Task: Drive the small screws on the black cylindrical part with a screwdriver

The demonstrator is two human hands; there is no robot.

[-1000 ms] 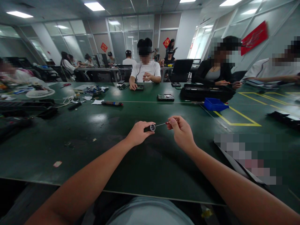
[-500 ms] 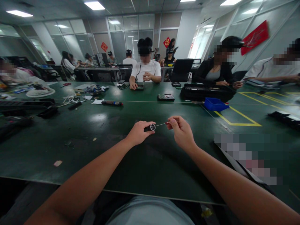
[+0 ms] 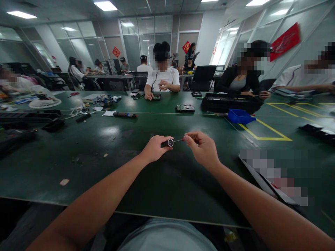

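Note:
My left hand (image 3: 154, 149) is closed round a small black cylinder (image 3: 170, 143) with a pale ring at the end that faces me. In my right hand (image 3: 202, 146) is a thin screwdriver (image 3: 178, 140) with a red handle, pinched by thumb and fingers. Its metal shaft points left, and the tip meets the cylinder's end or lies just beside it; I cannot tell which. Most of the cylinder's body is hidden by my left fingers. Both hands are over the green table (image 3: 167, 181).
Ahead lie a hard drive (image 3: 185, 108), a blue bin (image 3: 240, 116) and a long black casing (image 3: 231, 103). A dark pen-shaped tool (image 3: 125, 115) and a white fan (image 3: 45, 102) are at left. A co-worker (image 3: 162, 76) sits opposite, others at right.
My right hand has shifted slightly, its fingers now further round the red handle and more spread. The left hand and the cylinder have stayed put.

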